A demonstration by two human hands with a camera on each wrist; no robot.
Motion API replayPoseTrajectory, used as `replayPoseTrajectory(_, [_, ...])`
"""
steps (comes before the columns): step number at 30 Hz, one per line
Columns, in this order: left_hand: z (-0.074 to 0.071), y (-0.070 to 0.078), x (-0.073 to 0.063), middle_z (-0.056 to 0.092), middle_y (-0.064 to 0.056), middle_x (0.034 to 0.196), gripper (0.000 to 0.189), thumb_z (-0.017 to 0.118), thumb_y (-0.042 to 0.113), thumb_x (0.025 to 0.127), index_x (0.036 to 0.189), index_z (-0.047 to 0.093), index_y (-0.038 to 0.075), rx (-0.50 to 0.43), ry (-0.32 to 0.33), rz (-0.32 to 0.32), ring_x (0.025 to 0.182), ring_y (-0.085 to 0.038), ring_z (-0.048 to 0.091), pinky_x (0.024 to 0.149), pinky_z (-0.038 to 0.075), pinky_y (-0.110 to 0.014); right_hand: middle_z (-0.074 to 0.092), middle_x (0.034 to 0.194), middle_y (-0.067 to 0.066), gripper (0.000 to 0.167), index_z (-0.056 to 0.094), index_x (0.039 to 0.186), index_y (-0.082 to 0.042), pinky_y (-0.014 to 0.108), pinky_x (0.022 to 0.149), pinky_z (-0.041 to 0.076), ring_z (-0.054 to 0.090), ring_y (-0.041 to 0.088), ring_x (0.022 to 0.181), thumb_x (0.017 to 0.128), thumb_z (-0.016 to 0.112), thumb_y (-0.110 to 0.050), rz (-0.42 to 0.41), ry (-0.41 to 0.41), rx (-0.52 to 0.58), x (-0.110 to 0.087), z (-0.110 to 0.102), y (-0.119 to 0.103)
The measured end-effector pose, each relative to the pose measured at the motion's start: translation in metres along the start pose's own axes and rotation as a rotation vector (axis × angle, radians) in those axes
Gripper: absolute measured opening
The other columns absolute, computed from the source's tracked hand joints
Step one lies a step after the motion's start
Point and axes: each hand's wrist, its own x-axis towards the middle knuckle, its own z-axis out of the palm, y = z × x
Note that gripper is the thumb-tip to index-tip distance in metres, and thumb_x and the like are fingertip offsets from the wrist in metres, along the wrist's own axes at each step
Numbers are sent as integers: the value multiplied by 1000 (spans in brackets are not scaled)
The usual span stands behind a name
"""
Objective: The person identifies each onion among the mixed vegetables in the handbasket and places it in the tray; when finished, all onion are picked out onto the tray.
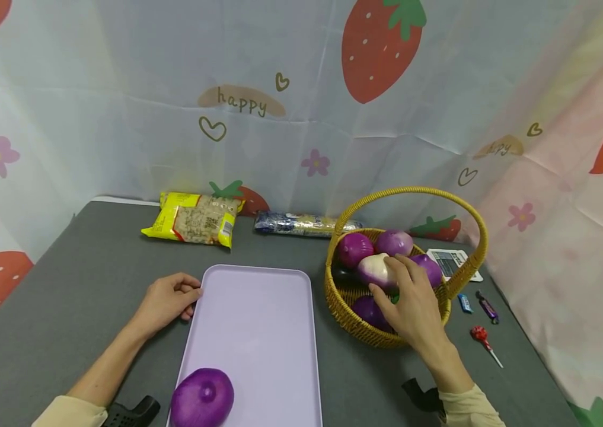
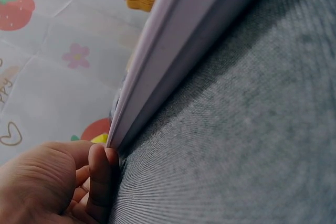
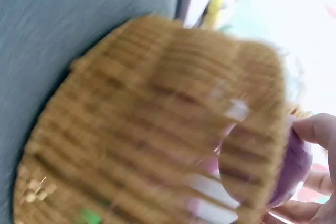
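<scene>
My left hand (image 1: 170, 302) pinches the left rim of a pale lilac tray (image 1: 261, 326), thumb against curled fingers in the left wrist view. A large purple onion (image 1: 203, 396) sits in the tray's near left corner. My right hand (image 1: 413, 302) reaches into a yellow wicker basket (image 1: 346, 314), thumb and fingers around a white-and-purple onion (image 1: 375, 270). In the right wrist view, the basket wall partly hides the gripped onion (image 3: 294, 174). More purple onions (image 1: 354, 249) lie around it, beside a dark, glossy item (image 1: 345, 276) that is mostly covered.
A yellow bag of grains (image 1: 200, 218) and a long blue-and-gold packet (image 1: 296, 224) lie along the back. Right of the basket are a white-framed card (image 1: 453, 261), a red lollipop (image 1: 479, 335) and small wrapped sweets (image 1: 487, 305). The basket's tall handle (image 1: 413, 191) arches overhead.
</scene>
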Motion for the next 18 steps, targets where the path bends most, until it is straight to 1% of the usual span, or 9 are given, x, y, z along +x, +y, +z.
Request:
replayPoseTrajectory(2, [0,0,0,68,-11,82,28,63,14,93,112,62,-7,-1,0,-4,56,-8,61,52,58,-25,58,131,22,56,57,126,-1,58,98,49,54,39,119,79,80,-20,-26,13,28,-1,-3,-9])
replayPoseTrajectory(4, [0,0,0,68,-11,82,28,63,13,93,112,62,-7,1,2,-8,56,-9,61,52,58,-25,60,129,22,57,56,125,0,56,97,51,57,38,117,77,81,-19,-60,28,43,-2,-5,-19])
replayPoseTrajectory(7, [0,0,0,68,-10,82,28,63,13,93,112,62,-7,6,0,-5,56,-9,61,52,58,-26,61,125,20,60,55,124,1,53,93,55,60,35,113,75,82,-19,-120,46,74,-4,-8,-35])
replayPoseTrajectory(9, [0,0,0,68,-10,82,28,63,14,93,112,62,-7,7,-1,-4,56,-9,61,52,58,-26,60,125,19,64,54,127,0,50,89,58,61,32,110,73,82,-19,-158,42,107,-7,-10,-46])
replayPoseTrajectory(12, [0,1,0,68,-11,83,29,63,14,93,113,62,-7,2,-2,-4,56,-9,61,52,58,-25,57,123,16,72,50,136,-3,44,84,60,60,26,105,72,81,-20,-197,4,156,-12,-11,-61])
replayPoseTrajectory(14, [0,1,0,68,-11,83,29,63,14,93,113,62,-7,-4,-1,-9,56,-8,61,52,58,-25,55,122,15,77,49,140,-6,41,80,60,59,23,100,70,80,-21,-226,-22,166,-16,-11,-70])
replayPoseTrajectory(16, [0,2,-1,68,-12,84,30,64,15,93,113,62,-7,-10,-2,-7,56,-8,61,52,58,-25,54,121,14,79,50,139,-8,38,76,60,59,21,97,69,81,-23,-262,-49,161,-20,-9,-79])
replayPoseTrajectory(18, [0,1,-1,69,-12,85,30,64,15,93,114,62,-7,-15,-3,-9,56,-8,61,52,58,-25,53,120,12,77,52,136,-9,36,77,60,59,20,97,67,82,-25,-300,-78,157,-23,-7,-87])
